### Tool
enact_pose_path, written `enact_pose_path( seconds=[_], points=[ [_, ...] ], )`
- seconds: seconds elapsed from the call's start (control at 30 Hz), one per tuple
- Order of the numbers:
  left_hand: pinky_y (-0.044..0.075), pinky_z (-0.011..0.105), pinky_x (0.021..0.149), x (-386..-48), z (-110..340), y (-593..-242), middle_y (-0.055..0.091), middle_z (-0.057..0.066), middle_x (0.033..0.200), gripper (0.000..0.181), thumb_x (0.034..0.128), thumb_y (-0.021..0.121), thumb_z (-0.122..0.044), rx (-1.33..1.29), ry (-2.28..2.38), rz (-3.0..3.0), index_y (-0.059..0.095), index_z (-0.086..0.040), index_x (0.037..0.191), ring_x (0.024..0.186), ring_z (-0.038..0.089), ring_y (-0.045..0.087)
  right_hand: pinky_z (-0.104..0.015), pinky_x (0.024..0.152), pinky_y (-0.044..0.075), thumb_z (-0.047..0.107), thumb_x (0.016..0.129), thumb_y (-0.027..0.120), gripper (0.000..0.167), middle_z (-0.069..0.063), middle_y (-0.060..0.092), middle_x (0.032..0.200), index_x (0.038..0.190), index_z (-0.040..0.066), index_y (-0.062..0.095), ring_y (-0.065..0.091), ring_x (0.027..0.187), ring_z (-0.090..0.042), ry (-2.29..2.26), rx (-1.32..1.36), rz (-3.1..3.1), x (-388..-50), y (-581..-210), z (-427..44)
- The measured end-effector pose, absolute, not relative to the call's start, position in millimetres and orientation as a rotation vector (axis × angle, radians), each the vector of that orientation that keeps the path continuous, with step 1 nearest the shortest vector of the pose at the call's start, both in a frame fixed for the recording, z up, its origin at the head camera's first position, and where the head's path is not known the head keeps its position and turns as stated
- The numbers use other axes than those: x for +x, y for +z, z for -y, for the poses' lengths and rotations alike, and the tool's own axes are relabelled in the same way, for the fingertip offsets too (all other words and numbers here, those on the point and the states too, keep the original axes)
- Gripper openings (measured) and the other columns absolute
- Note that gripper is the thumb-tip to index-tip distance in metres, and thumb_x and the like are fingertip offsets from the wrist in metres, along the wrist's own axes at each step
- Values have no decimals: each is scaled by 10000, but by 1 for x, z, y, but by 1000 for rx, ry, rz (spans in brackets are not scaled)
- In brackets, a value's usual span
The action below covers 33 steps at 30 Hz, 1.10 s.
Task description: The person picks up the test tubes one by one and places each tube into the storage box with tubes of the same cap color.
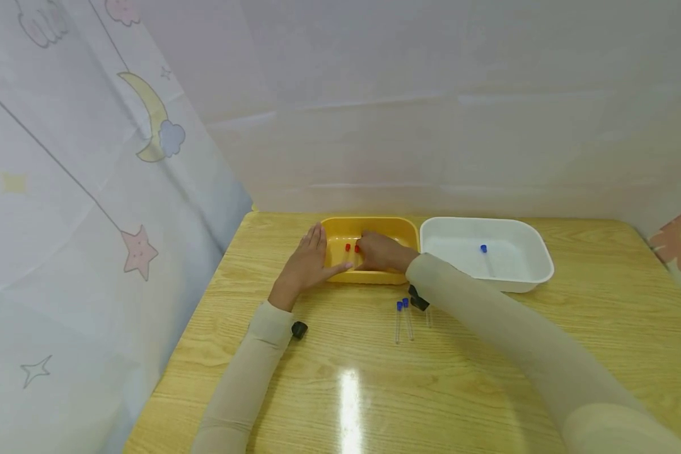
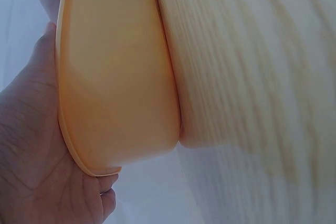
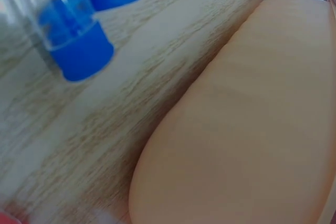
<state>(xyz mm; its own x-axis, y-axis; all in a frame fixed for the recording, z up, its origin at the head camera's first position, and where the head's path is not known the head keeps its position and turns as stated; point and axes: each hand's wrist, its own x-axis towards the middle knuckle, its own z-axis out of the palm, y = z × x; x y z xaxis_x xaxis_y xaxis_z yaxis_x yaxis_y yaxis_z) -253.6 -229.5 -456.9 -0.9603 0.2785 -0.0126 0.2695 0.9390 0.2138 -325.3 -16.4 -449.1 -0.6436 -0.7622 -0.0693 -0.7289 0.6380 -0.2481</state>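
In the head view, a yellow plastic box point(image 1: 369, 277) stands near the back of the table. My left hand point(image 1: 308, 261) rests on its left rim, fingers straight, thumb stretched along the front rim. The left wrist view shows the palm of that hand point(image 2: 37, 145) against the rim. My right hand point(image 1: 383, 251) reaches inside the box with bent fingers, beside a red-capped tube point(image 1: 357, 250). A second red-capped tube point(image 1: 348, 248) lies just left of it. The right fingertips are partly hidden, so a grip on the tube cannot be made out.
A white box point(image 1: 536, 265) adjoins on the right, holding one blue-capped tube point(image 1: 484, 250). Two blue-capped tubes point(image 1: 399, 307) lie on the table in front. Another clear tube point(image 1: 429, 317) is partly covered by the right sleeve. A red spot point(image 3: 8, 219) shows at the right wrist view's corner.
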Motion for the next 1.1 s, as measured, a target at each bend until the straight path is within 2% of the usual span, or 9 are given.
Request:
enact_pose_path(
  seconds=[0.33,0.7,0.83,0.97,1.1],
  points=[
    [33,408,1253,-251,228,-454,-41,201,1686,1193,892,369,-852,440,339,-3052,-8,36,1592,1562,284,-49,-354,787,508,343,871,827,433,-89,611,946,1037,-35,695,542,833,-207,-245,-1201,-2706,-319,-446,15],
    [32,409,1253,-250,229,-453,-60,195,1684,1194,890,356,-857,427,330,-3051,-7,37,1594,1560,279,-62,-340,774,487,420,874,805,470,-50,589,876,1029,-10,696,508,789,-201,-243,-1171,-2682,-319,-440,13],
    [34,409,1253,-251,229,-453,-67,190,1683,1184,897,355,-850,426,310,-3053,-13,35,1593,1560,278,-65,-350,767,494,451,861,808,533,-65,604,896,1080,-17,679,529,793,-218,-289,-1120,-2679,-319,-436,8],
    [44,416,1253,-250,228,-452,-35,207,1685,1184,900,369,-843,429,312,-3064,6,45,1595,1563,296,-35,-408,952,523,484,861,794,703,-156,673,1143,1281,-54,623,631,1021,-303,-339,-1081,-2682,-317,-433,1],
    [49,418,1254,-249,228,-452,-12,220,1683,1186,901,379,-839,427,305,-3071,25,57,1593,1564,315,-2,-480,1095,438,487,879,776,824,-234,590,1373,1418,-81,519,561,1264,-387,-378,-1050,-2668,-315,-431,-5]
  ],
)
